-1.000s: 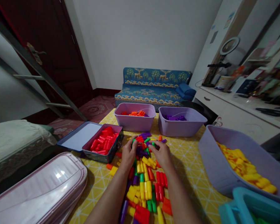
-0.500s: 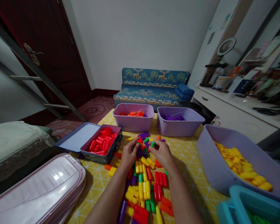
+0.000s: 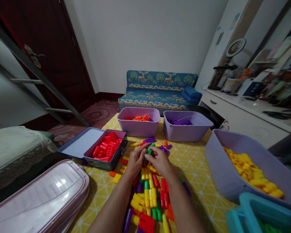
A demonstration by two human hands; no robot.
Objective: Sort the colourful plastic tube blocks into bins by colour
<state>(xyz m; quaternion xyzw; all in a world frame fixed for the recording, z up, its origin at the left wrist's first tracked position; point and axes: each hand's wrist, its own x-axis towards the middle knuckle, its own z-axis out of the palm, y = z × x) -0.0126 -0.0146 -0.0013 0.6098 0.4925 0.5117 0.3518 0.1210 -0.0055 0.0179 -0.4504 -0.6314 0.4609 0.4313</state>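
Over a heap of bullet-shaped plastic building blocks (image 3: 150, 197) in red, yellow, green, purple and orange, my two hands meet. A small green block (image 3: 149, 151) stands upright between their fingertips. My left hand (image 3: 135, 160) is closed, thumb and fingers pinched at the block's left side. From the right, my right hand (image 3: 160, 161) closes on the same block with thumb and index finger. Fingers hide part of it, and whether another piece is joined below cannot be seen. Loose purple blocks (image 3: 164, 149) lie just beyond my right hand.
A tin (image 3: 122, 155) of red blocks lies open at left, near a pale plastic lid (image 3: 50, 194). Behind stand a lilac bin (image 3: 140, 129) with orange blocks and another bin (image 3: 186, 133) with purple ones. At right are a yellow-block bin (image 3: 215, 171) and a turquoise bin (image 3: 244, 210).
My hands have come together, the right one moving left with the green block. Some red blocks are now covered by my right forearm, and purple blocks show beyond my right hand.
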